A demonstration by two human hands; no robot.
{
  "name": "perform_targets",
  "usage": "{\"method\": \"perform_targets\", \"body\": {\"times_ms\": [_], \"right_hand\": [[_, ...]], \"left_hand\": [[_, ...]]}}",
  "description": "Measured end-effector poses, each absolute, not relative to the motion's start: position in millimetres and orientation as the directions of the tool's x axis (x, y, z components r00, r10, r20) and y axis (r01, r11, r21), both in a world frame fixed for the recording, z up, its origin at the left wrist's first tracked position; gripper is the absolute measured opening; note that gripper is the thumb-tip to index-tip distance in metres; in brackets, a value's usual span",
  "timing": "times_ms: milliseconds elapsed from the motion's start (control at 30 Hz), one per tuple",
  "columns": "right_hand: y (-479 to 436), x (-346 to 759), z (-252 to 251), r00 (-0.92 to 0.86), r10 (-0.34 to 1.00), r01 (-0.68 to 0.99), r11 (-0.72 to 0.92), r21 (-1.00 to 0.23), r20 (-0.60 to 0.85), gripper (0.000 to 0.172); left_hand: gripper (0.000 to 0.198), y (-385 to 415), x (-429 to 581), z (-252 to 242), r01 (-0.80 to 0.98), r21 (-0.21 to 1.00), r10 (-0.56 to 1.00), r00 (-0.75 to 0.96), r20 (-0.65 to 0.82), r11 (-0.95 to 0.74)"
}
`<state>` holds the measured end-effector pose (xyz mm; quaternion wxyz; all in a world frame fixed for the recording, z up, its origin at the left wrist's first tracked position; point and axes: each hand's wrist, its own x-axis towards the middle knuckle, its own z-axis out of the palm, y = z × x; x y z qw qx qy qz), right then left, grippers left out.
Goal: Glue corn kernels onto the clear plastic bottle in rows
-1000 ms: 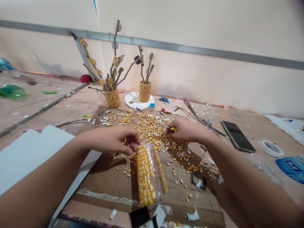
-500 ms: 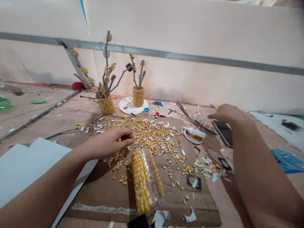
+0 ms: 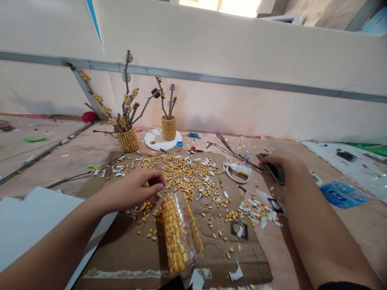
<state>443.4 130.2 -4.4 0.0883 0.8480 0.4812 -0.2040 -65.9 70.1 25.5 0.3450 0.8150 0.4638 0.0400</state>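
Observation:
My left hand point(image 3: 142, 186) hovers low over the left part of the kernels, fingers curled and thumb close to the index finger; anything between them is hidden. Just below it lies a clear plastic bottle piece point(image 3: 190, 237), its left side covered in rows of yellow corn kernels and its upper right face partly bare. My right hand point(image 3: 279, 159) reaches far right, bent down over a dark smartphone point(image 3: 277, 174), its fingers closed at the phone's far edge. Loose corn kernels point(image 3: 181, 177) are spread on a cardboard sheet point(image 3: 145, 257).
Two kernel-covered pots with twigs, a larger one point(image 3: 127, 140) and a smaller one point(image 3: 168, 128) on a white disc point(image 3: 149, 141), stand before the wall. A glue bottle point(image 3: 240, 168), sticks point(image 3: 232, 150), paper scraps, a blue-labelled plastic bottle point(image 3: 341, 195) and white board point(image 3: 27, 229) lie around.
My right hand has lowered from above the phone onto its far edge. My left hand stays above the kernels. The whole view has shifted slightly.

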Motion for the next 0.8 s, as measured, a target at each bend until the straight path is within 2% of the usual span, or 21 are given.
{"method": "perform_targets", "body": {"times_ms": [133,333,433,500,567,700,800], "right_hand": [[135.8,445.1,-9.8,0.503,0.777,0.828,-0.558,-0.046,-0.380,0.024],[137.0,444.4,-2.2,0.461,0.838,0.841,-0.517,-0.160,-0.292,0.036],[140.1,432.3,17.9,0.449,0.877,0.866,-0.474,-0.159,-0.169,0.031],[142.7,412.1,32.2,0.363,0.930,0.911,-0.365,-0.191,-0.046,0.023],[142.9,381.5,41.8,0.212,0.977,0.947,-0.201,-0.250,0.018,0.024],[131.4,306.7,40.2,-0.197,0.980,0.924,0.174,-0.341,-0.033,0.013],[116.7,261.9,28.2,-0.390,0.917,0.874,0.339,-0.348,-0.088,0.012]], "left_hand": [[0.025,70.3,-65.5,26.6,0.730,0.594,0.791,0.562,-0.240,-0.338],[0.024,70.8,-65.2,24.6,0.747,0.568,0.794,0.555,-0.248,-0.345],[0.023,72.1,-66.9,19.9,0.774,0.517,0.803,0.542,-0.245,-0.365],[0.022,74.2,-68.6,16.5,0.794,0.475,0.811,0.532,-0.242,-0.380],[0.020,77.2,-70.3,13.7,0.826,0.407,0.826,0.510,-0.241,-0.391],[0.015,83.0,-74.3,11.3,0.907,0.219,0.879,0.409,-0.245,-0.361],[0.019,84.7,-79.7,12.6,0.925,0.181,0.898,0.371,-0.237,-0.334]]}}
